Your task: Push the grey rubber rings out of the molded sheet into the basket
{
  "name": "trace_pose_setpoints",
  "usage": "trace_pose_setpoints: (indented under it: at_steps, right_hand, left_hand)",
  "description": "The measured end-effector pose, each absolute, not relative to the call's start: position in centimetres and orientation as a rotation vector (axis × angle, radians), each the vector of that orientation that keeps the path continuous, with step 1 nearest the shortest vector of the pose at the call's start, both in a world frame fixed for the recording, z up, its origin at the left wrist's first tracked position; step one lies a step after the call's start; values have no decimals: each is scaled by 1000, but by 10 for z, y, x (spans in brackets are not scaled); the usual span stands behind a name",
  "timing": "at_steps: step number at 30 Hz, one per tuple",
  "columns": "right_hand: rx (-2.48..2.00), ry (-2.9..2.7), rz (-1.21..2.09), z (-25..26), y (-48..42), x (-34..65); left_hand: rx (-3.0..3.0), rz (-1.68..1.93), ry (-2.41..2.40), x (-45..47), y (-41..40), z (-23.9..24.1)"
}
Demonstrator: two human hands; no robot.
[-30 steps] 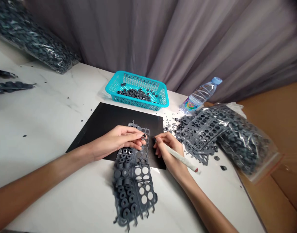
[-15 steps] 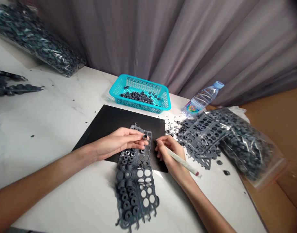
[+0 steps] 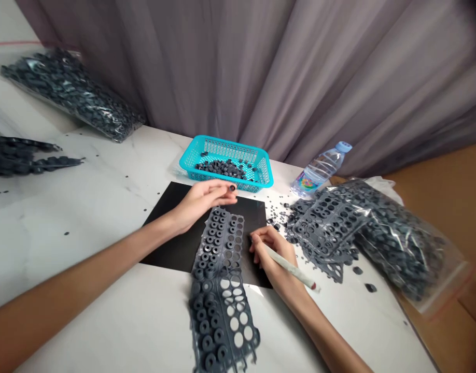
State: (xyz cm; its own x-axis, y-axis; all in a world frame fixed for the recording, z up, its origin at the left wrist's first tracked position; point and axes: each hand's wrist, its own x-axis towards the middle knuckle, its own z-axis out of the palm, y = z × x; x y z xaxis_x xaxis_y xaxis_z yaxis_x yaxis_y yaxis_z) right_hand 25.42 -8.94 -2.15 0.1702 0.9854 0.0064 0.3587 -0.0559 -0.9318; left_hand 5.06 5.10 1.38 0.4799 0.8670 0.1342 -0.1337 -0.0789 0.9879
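Note:
My left hand (image 3: 207,199) pinches a small black rubber ring (image 3: 232,188) between thumb and fingertips, just in front of the turquoise basket (image 3: 230,185). Several small dark pieces (image 3: 222,168) lie inside that basket. Below the hand stretches a dark rubber sheet (image 3: 222,267), with round parts still seated along its left side and open holes on much of its right. To the sheet's right, my right hand (image 3: 275,251) is closed around a pen-like tool wrapped in pale material (image 3: 290,268); its working tip is hidden by the fingers.
A black mat (image 3: 164,228) lies under the sheet's far half. At right are punched-out sheets (image 3: 319,223), a clear bag of dark parts (image 3: 401,248) and a water bottle (image 3: 319,168). Another filled bag (image 3: 78,96) and dark sheets (image 3: 24,155) are at left. Tiny discs litter the table.
My left hand has moved away from the sheet toward the basket, carrying the rubber ring. My right hand stays beside the sheet with the tool. The view has shifted slightly.

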Motion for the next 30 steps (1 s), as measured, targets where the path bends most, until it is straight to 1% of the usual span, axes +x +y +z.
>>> trace_pose_setpoints:
  at_steps: [2, 5, 7, 11, 14, 17, 24, 30]
  right_hand:
    - [-1568, -1318, 909, -19, -90, 253]
    - [-1556, -1322, 919, -18, -91, 253]
    - [-1557, -1326, 918, -19, -91, 255]
    - [-1517, -1334, 934, -23, -91, 257]
    - [-1445, -1305, 1026, -22, -91, 255]
    - [-1391, -1295, 1100, -20, -90, 251]
    - [-1353, -1288, 1123, -17, -85, 247]
    - [-1324, -1234, 1230, -19, -80, 242]
  left_hand:
    - [1774, 1014, 751, 63, 89, 23]
    - [1953, 1027, 774, 81, 134, 37]
    - [2036, 1024, 749, 87, 139, 42]
    - [2371, 959, 650, 75, 88, 32]
    - [2485, 739, 672, 52, 36, 13]
    - [2494, 567, 736, 35, 7, -1]
    - [2593, 520, 724, 32, -3, -4]
    - [2682, 510, 772, 31, -14, -8]
